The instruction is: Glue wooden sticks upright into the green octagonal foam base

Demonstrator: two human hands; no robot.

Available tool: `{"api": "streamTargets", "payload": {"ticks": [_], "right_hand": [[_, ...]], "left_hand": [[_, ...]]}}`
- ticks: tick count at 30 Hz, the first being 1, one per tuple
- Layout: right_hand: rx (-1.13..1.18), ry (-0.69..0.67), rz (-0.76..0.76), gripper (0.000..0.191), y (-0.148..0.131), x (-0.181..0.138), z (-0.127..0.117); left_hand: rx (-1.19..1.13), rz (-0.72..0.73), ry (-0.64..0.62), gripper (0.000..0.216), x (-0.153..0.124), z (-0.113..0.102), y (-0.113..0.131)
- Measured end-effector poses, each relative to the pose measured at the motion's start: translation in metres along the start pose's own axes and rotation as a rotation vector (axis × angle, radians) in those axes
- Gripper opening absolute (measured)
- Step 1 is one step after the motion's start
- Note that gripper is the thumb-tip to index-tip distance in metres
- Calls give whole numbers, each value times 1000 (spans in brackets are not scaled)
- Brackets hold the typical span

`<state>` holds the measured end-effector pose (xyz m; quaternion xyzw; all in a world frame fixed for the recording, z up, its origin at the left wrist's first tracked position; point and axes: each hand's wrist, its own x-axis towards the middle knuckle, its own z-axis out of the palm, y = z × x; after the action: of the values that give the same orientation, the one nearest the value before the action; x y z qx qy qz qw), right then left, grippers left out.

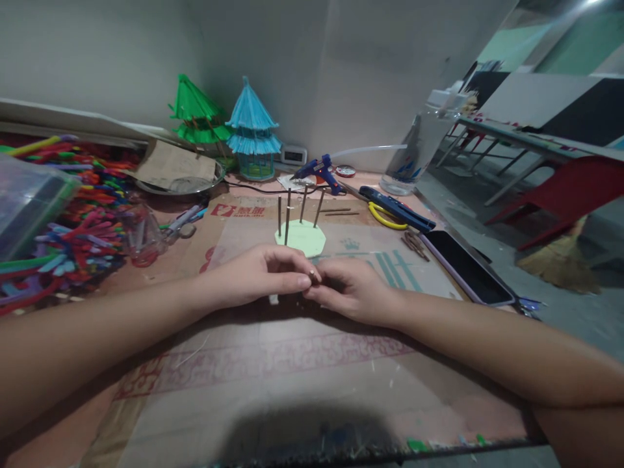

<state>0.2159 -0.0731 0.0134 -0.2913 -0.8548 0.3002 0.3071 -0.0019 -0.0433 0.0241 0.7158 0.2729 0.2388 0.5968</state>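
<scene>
My left hand point(251, 276) and my right hand point(353, 289) meet over the middle of the work surface. Thumbs and fingertips of both are pinched together on a small brown stick point(312, 276), seen nearly end-on with a pale tip; its full length is hidden by my fingers. Just beyond them lies a pale green, many-sided base point(305, 239), with several thin brown rods point(302, 205) standing upright on it. Two loose brown sticks point(341, 212) lie behind the base, and a small bundle of brown sticks point(414, 246) rests to the right.
Colourful pipe cleaners point(73, 240) and a clear box point(34, 201) fill the left. Behind are a green pagoda model point(197, 110), a blue one point(253, 130) and a blue glue gun point(319, 170). At right lie yellow-handled pliers point(387, 218), a blue cutter point(397, 207) and a phone point(465, 266).
</scene>
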Motion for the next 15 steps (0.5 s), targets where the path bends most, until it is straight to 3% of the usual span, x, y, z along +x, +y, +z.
{"api": "streamTargets", "payload": {"ticks": [6, 15], "right_hand": [[19, -10, 31, 25, -1, 2, -2], [55, 3, 111, 30, -4, 3, -8]], "left_hand": [[-34, -73, 58, 36, 0, 3, -2], [-144, -74, 115, 35, 4, 3, -7]]}}
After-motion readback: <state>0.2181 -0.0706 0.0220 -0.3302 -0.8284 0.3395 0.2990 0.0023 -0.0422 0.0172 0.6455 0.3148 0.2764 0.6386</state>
